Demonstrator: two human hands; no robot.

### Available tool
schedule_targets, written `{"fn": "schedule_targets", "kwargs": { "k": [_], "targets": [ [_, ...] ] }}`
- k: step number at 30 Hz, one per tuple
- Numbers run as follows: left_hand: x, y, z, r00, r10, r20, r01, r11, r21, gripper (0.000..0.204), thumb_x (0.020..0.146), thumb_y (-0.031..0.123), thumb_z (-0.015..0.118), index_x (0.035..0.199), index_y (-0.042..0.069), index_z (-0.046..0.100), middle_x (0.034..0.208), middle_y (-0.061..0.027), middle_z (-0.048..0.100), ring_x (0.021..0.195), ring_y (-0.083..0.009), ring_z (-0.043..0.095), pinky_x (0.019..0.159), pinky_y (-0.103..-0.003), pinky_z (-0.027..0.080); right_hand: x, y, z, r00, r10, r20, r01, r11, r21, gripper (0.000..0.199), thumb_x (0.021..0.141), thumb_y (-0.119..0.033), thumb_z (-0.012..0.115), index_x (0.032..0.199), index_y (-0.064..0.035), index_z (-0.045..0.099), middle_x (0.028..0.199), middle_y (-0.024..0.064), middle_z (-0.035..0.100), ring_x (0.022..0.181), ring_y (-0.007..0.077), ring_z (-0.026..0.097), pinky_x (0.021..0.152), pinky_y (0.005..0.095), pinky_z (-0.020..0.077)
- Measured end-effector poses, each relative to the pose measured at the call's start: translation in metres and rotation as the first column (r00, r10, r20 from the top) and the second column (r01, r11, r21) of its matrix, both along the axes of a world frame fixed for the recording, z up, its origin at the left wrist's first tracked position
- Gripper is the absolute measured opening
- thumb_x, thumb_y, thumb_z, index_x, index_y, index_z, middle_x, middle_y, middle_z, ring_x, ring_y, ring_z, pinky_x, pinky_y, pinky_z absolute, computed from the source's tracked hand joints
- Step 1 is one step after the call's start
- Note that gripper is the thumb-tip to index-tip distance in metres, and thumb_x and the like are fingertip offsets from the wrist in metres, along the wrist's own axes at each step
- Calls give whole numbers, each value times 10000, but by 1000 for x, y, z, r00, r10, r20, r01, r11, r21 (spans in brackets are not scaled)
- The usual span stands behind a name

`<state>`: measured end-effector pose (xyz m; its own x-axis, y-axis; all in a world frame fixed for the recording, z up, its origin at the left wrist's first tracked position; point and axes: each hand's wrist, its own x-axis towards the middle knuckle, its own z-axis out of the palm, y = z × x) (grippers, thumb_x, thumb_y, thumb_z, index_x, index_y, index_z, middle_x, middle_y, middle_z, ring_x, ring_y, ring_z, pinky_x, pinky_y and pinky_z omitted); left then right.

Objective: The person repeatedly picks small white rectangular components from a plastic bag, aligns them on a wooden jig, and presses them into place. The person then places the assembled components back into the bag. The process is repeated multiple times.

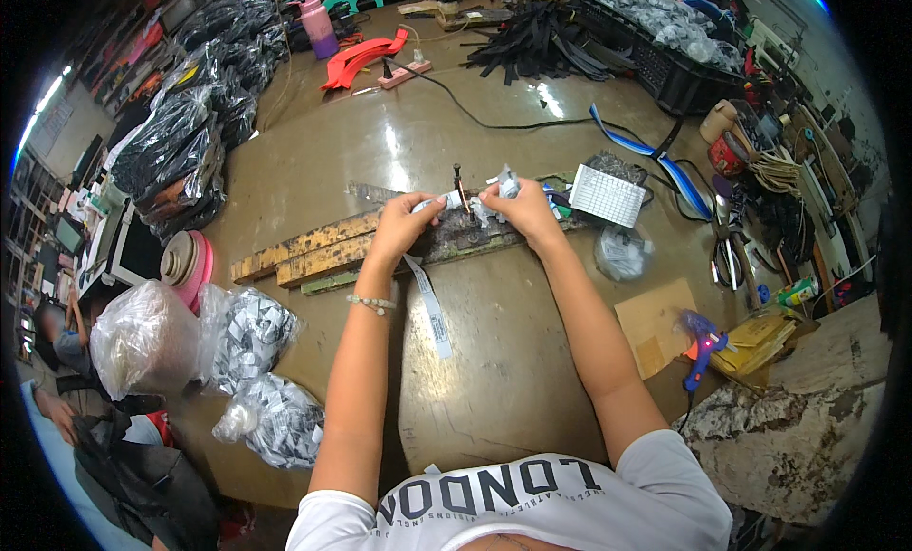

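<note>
Right now my left hand [404, 214] pinches a white printed strip [429, 304] near its top end, fingers pressed together on it, while the rest of the strip hangs down over the edge of the worn wooden plank [313, 247] and trails across the brown table [494, 361] between my forearms. My right hand [521, 207] is closed in a grip on a small crumpled bunch of the same white-and-grey strips [506, 182], thumb and fingers pressed around it. Between my two hands a thin dark upright tool [458, 185] stands on the plank, just beside the fingertips of both hands; whether the strip touches it I cannot tell.

Just beyond my right hand lies a white gridded card [608, 196], and near it a clear bag [622, 255] of small pieces. Further to my right a blue glue gun [703, 342] rests near a flat piece of cardboard [655, 328]. To my left, at the table's edge, sit plastic bags of cut strips [252, 332] and a pink spool [190, 261]. At the far side of the table are a heap of black straps [537, 43] and a red curved piece [366, 57].
</note>
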<state>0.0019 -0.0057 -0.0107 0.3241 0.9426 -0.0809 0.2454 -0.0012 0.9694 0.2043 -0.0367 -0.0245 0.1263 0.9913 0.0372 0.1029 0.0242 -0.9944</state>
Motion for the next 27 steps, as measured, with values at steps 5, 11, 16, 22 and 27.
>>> {"fn": "schedule_targets", "kwargs": {
  "k": [5, 11, 16, 22, 27],
  "targets": [
    [8, -3, 21, 995, -71, 71, 68, 996, 53, 282, 828, 285, 634, 935, 24, 647, 657, 40, 549, 526, -21, 403, 466, -180, 297, -4, -11, 22, 990, -11, -142, 8, 1000, -28, 198, 770, -215, 704, 789, -41, 611, 732, -26, 580, 658, 41, 500, 597, 192, 387],
    [6, -5, 32, 989, -147, 10, 145, 986, 78, 305, 830, 308, 637, 940, 24, 647, 671, 52, 541, 530, -5, 379, 460, -166, 264, -2, -11, 24, 981, 63, -184, -50, 996, 77, 234, 757, -222, 720, 844, -37, 606, 774, -17, 593, 681, 46, 515, 627, 190, 399],
    [-17, 7, 20, 988, -142, -64, 141, 990, -21, 287, 821, 286, 650, 937, 25, 652, 678, 45, 554, 548, -14, 396, 490, -170, 281, 17, -6, 15, 979, 1, -204, -11, 999, -45, 223, 757, -227, 710, 854, -50, 614, 721, -38, 580, 562, 32, 471, 464, 180, 320],
    [-12, 11, 7, 991, -127, -35, 126, 992, -33, 259, 824, 257, 648, 920, 18, 655, 663, 52, 554, 535, -10, 387, 476, -171, 269, 21, -3, 8, 980, -13, -199, -13, 992, -128, 205, 757, -240, 705, 838, -74, 617, 714, -48, 561, 549, 23, 448, 453, 173, 293],
    [-9, 11, 8, 993, -110, -53, 108, 994, -28, 244, 832, 230, 637, 914, 1, 653, 664, 47, 563, 517, -11, 376, 455, -177, 256, 28, -1, 5, 966, -1, -257, -32, 992, -124, 216, 738, -196, 709, 837, -24, 624, 775, 10, 607, 691, 91, 530, 632, 236, 401]
  ]
}}
